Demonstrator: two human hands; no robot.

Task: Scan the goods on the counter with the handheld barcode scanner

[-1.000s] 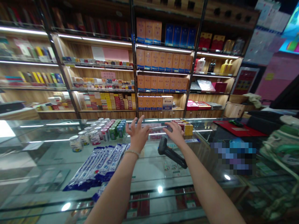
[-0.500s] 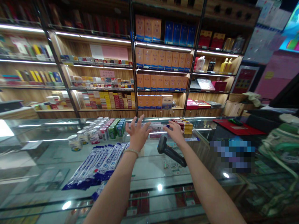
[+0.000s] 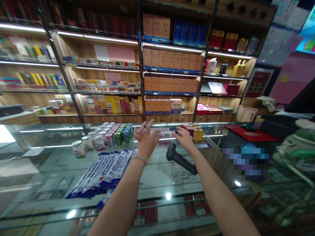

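A slim, pale packet with a blue end [image 3: 167, 134] spans the gap between my two hands above the glass counter. My left hand [image 3: 147, 140] has its fingers fanned out, with the thumb side against the packet's left part. At the blue right end, my right hand [image 3: 184, 139] holds the packet with bent fingers. Below the hands lies a black handheld scanner [image 3: 180, 159]. Blue-and-white long packets [image 3: 105, 172] lie in a fanned row to the left. A stack of yellow and red packs [image 3: 197, 132] sits just beyond my right hand.
Jars [image 3: 79, 149] and small green cans [image 3: 118, 138] stand in rows at the left on the glass counter [image 3: 157, 183]. A red mat [image 3: 251, 133] lies to the right, near a green-and-white bag [image 3: 295, 154]. Shelves of boxes [image 3: 172, 60] line the back.
The packet between my hands has turned a little and sits slightly lower, now showing a dark printed patch. Both hands stay nearly in place.
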